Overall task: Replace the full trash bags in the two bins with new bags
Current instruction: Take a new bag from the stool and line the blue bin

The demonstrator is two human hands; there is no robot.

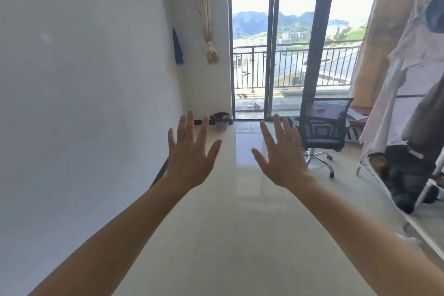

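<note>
A small pink lattice bin lined with a black trash bag stands on the floor in the far left corner, beside the balcony door. Only this one bin is in view. My left hand and my right hand are both stretched out in front of me at arm's length, backs toward the camera, fingers spread wide and holding nothing. Both hands are well short of the bin, which shows just above and between them.
A black mesh office chair on wheels stands at the right near the glass sliding door. A clothes rack with hanging garments fills the right edge. White wall runs along the left. Glossy tile floor stretches ahead.
</note>
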